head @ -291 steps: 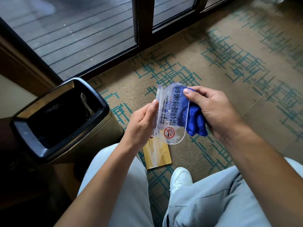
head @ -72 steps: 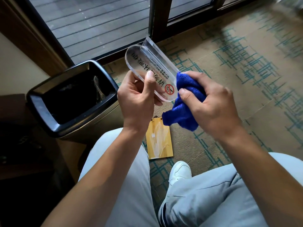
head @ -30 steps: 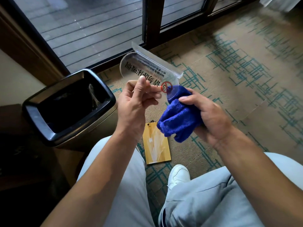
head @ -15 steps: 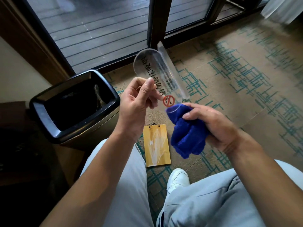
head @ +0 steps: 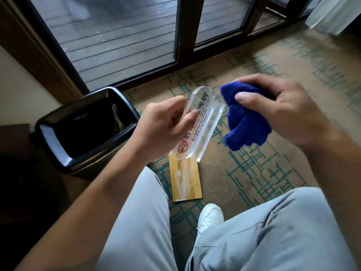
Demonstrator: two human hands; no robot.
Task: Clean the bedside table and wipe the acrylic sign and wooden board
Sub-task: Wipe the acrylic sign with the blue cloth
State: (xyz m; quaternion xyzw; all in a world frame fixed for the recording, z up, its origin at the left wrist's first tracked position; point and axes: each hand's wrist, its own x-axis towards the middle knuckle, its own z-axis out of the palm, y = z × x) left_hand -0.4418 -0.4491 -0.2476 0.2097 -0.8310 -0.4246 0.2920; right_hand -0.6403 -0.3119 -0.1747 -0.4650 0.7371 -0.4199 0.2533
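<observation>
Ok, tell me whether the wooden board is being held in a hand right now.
No, the wooden board lies on the carpet, while the left hand holds the acrylic sign and the right hand grips the blue cloth.

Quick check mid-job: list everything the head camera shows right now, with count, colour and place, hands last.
acrylic sign: one, clear with black lettering and a red no-smoking mark, held in the air above the carpet.
cloth: one, blue, bunched in the right hand, right of the sign.
wooden board: one, yellow-tan, flat on the carpet below the sign.
bin: one, black rim, on the floor at left.
carpet: one, tan with teal lines.
glass door: dark frame, top.
shoe: one, white, between the legs.
left hand: pinches the sign.
right hand: grips the cloth.
</observation>
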